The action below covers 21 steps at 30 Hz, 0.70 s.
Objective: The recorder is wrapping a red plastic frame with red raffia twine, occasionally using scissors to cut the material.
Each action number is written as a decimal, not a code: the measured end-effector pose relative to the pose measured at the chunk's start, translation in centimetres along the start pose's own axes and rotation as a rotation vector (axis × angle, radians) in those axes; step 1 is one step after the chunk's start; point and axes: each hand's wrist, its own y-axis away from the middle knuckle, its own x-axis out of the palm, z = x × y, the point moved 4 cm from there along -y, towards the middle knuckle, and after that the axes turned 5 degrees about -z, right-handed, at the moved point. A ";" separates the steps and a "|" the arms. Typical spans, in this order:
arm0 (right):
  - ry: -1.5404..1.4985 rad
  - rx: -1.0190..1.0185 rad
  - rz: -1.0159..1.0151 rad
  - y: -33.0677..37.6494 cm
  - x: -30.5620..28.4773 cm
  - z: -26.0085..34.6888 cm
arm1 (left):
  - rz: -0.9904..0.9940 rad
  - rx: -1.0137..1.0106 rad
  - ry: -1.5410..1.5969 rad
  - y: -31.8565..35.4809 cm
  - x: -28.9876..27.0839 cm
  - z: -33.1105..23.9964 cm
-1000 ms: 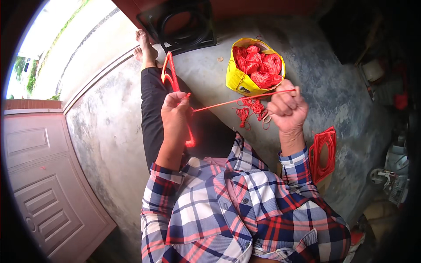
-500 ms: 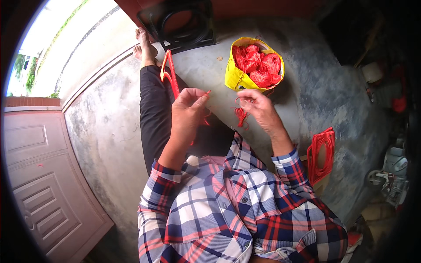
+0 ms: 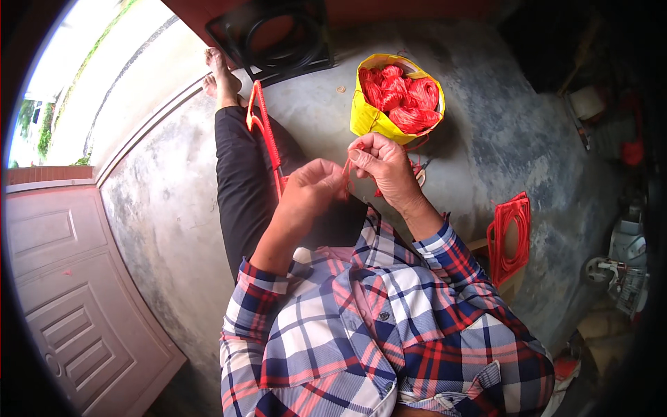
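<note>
Above my lap, my right hand [image 3: 383,168] pinches a thin red cord [image 3: 347,169] between thumb and fingers. My left hand [image 3: 310,192] is close beside it on the left, slightly blurred, its fingers closed on the same cord. A red, cord-wrapped frame [image 3: 268,132] leans along my outstretched leg, its lower end hidden behind the left hand. Some loose red cord hangs behind the right hand, largely covered by it. Just ahead of that hand stands a yellow bag [image 3: 370,119], opened at the top and filled with several skeins of red cord [image 3: 415,117].
A stack of red frames [image 3: 511,236] stands at my right by some cardboard. Partly hidden beside my right wrist is a small tool with a pale loop [image 3: 421,176]. A black square frame [image 3: 274,42] stands beyond my foot. A panelled door [image 3: 83,292] lies left.
My hands have come together; the right moved left and the left moved right and down. The cord now runs between them. The view has shifted slightly.
</note>
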 end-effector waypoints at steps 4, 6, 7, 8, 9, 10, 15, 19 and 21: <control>-0.220 0.147 -0.046 0.0 -1.4 -1.4 | -0.008 0.060 -0.022 0.1 -0.2 0.2; -0.301 0.173 -0.048 0.2 -2.2 -1.9 | -0.010 0.099 -0.037 0.2 -0.4 -0.2; -0.382 0.197 -0.052 0.4 -2.3 -2.1 | -0.012 0.097 -0.036 0.2 -0.2 -0.2; -0.391 0.179 -0.048 0.7 -2.2 -2.2 | -0.051 0.111 -0.013 0.1 -0.1 -0.2; -0.390 0.180 -0.047 1.0 -1.8 -1.7 | -0.092 0.127 0.010 0.0 -0.1 -0.3; -0.443 0.204 -0.022 1.3 -1.2 -1.2 | -0.093 0.126 0.011 -0.2 -0.3 0.0; -0.418 0.165 -0.045 0.7 -1.9 -1.1 | 0.015 0.021 0.054 0.0 -0.2 0.9; -0.466 0.116 -0.249 0.3 -4.9 -1.5 | -0.063 0.085 0.026 0.5 -1.1 0.8; -0.356 0.023 -0.307 -0.3 -7.6 -2.3 | -0.066 0.085 0.060 0.9 -1.7 0.4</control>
